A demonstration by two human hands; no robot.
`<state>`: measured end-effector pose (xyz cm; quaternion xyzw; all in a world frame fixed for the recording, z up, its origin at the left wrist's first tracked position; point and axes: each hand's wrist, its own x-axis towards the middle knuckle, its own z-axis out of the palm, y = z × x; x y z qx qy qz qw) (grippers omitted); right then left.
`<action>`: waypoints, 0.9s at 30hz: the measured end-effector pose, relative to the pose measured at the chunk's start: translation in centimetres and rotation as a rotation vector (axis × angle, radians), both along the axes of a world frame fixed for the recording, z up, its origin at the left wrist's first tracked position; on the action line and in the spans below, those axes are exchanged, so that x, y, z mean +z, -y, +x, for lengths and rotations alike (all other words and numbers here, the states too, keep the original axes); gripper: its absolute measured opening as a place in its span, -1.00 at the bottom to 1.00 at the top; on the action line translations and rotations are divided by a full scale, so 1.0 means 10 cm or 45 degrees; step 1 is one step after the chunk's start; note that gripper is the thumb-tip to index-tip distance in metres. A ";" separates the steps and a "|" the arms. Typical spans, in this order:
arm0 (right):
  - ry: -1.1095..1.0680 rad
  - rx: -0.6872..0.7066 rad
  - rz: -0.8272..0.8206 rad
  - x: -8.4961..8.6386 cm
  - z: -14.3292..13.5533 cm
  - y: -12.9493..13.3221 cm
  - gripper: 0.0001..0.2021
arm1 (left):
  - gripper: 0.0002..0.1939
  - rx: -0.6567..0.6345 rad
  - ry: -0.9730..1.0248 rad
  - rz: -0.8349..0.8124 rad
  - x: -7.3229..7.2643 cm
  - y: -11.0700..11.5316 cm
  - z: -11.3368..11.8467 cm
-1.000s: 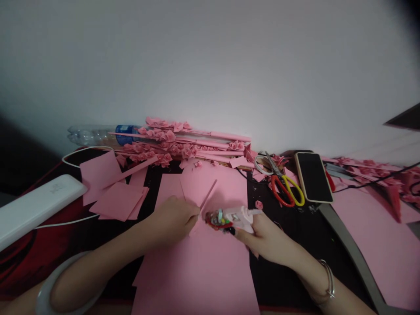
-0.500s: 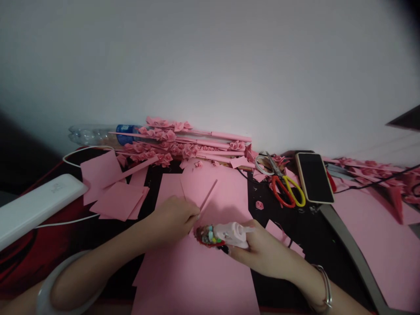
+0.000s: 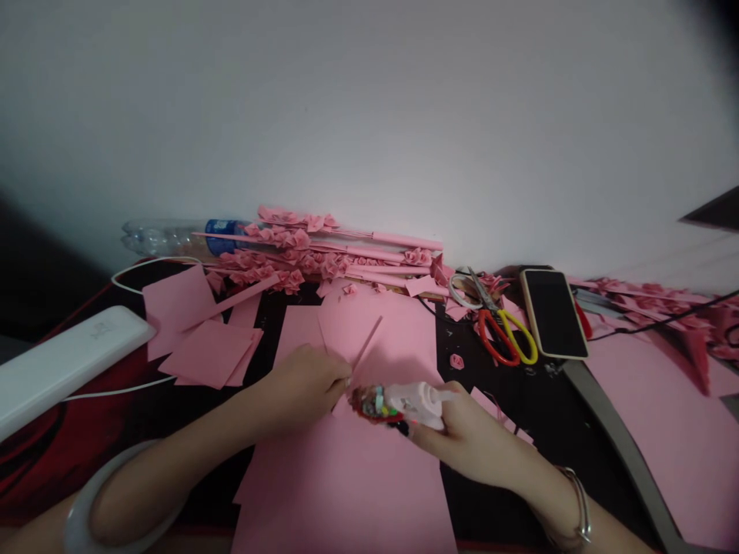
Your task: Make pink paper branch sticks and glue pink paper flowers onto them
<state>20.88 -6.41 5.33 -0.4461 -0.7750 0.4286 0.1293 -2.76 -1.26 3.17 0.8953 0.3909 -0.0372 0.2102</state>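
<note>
My left hand [image 3: 309, 385] is closed in a pinch on a thin rolled pink paper stick [image 3: 368, 341]. The stick slants up and away over pink paper sheets [image 3: 369, 492]. In my right hand [image 3: 476, 442] is a pale hot glue gun [image 3: 412, 400], its front end crusted brown with bright coloured bits. That front end points left, close beside my left fingertips; whether it touches the paper stick I cannot tell. My right fingers are partly hidden behind the gun's body.
Folded pink paper flowers [image 3: 289, 261] lie along the wall beside a plastic bottle [image 3: 167, 237]. Pink paper squares [image 3: 208, 350] and a white power strip-like bar [image 3: 75, 362] are at left. Scissors [image 3: 499, 331], a phone [image 3: 555, 314] and a small paper rose [image 3: 456, 361] sit at right.
My right hand has moved slightly right with the glue gun, drawing its front end a little away from my left fingertips. My left hand has stayed almost still.
</note>
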 end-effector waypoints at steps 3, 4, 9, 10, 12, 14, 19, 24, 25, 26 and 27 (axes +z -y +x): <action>0.009 0.042 -0.045 -0.02 -0.03 0.03 -0.90 | -0.72 -0.004 -0.020 -0.019 0.02 0.00 0.01; 0.021 0.042 -0.052 -0.03 -0.03 0.04 -0.91 | -0.73 -0.002 -0.026 -0.028 0.03 -0.01 0.01; 0.058 0.035 -0.063 -0.07 -0.03 0.05 -0.92 | -0.76 -0.023 -0.055 -0.013 0.03 -0.01 0.01; 0.058 0.032 -0.060 -0.06 -0.02 0.05 -0.92 | -0.75 -0.028 -0.050 -0.010 0.02 -0.01 0.01; 0.048 0.014 -0.023 -0.05 -0.02 0.03 -0.91 | -0.73 -0.032 -0.032 0.010 0.00 0.00 0.00; 0.055 -0.028 0.029 -0.04 -0.01 0.00 -0.88 | -0.71 -0.033 -0.033 0.036 -0.01 0.00 0.00; 0.169 -0.184 0.061 -0.07 0.04 -0.08 -0.81 | -0.73 -0.007 -0.061 -0.005 0.03 0.02 0.02; 0.102 -0.292 0.103 -0.14 0.09 -0.14 -0.77 | -0.72 0.013 -0.058 -0.037 0.07 0.02 0.03; 0.100 -0.302 0.113 -0.15 0.09 -0.15 -0.75 | -0.72 0.012 -0.062 -0.030 0.07 0.03 0.03; 0.108 -0.317 0.123 -0.15 0.10 -0.17 -0.72 | -0.72 0.011 -0.066 -0.023 0.06 0.03 0.03; 0.122 -0.341 0.132 -0.16 0.11 -0.18 -0.69 | -0.72 0.015 -0.070 -0.016 0.06 0.03 0.03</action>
